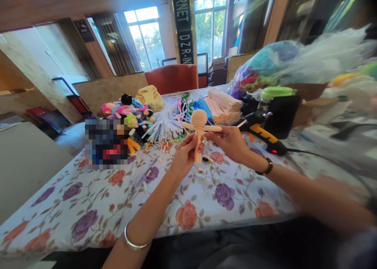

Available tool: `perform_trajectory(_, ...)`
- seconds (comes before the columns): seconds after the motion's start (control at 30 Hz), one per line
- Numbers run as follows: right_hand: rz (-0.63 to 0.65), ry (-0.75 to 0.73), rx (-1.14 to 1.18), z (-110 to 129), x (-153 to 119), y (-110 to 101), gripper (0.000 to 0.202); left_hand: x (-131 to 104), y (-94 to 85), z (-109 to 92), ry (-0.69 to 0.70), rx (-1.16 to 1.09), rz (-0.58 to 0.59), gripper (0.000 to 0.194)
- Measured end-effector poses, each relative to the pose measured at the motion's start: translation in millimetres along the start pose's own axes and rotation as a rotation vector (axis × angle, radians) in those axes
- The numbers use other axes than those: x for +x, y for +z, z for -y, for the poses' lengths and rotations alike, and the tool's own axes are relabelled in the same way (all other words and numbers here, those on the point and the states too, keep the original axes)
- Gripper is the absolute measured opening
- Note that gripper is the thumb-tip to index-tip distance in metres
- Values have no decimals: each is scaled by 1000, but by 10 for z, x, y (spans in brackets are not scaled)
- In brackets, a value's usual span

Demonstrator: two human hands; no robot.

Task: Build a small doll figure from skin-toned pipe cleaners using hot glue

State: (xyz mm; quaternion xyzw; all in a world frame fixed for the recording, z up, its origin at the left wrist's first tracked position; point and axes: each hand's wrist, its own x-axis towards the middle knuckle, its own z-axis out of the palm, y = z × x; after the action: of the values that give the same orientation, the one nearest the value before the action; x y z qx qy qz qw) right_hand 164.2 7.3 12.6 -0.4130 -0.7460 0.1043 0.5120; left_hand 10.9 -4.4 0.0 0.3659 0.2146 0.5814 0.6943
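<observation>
A pale peach doll figure (199,119) with a round head, outstretched arms and a narrow body is held upright above the table. My left hand (187,149) is closed around its lower body. At the figure's arm on the right side, my right hand (228,141) pinches the tip between thumb and fingers. Behind the figure lie white pipe cleaners (166,123) in a loose bundle and a stack of peach pipe cleaners (222,106). Small cut pieces are scattered on the flowered tablecloth (159,206) below my hands.
A glue gun (263,133) with a red light and a trailing cord lies to the right. Near it stand a green-lidded jar (277,94) and clear plastic bags (318,61). Colourful finished dolls (129,110) are piled at the left. A red chair (172,78) stands beyond the table.
</observation>
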Motion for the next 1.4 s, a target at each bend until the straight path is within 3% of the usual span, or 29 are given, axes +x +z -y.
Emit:
perform_trajectory(0.13,50,24,150,23,14,-20,31,1,-1,-5,14,32,9,7)
perform_trajectory(0.47,96,-73,162,59,13,-48,20,15,-9,18,87,113,-25,24)
perform_trajectory(0.9,74,-64,287,72,0,-53,14,-1,-31,-43,-127,-19,54,12)
perform_trajectory(1.03,78,-86,276,89,4,-63,11,-16,-20,-47,-138,-41,6,11)
perform_trajectory(1.2,66,-85,267,68,-1,-50,15,-16,-25,-23,-44,53,-15,17)
perform_trajectory(1.4,44,-102,235,14,-11,-29,18,-19,-7,34,217,271,-65,20)
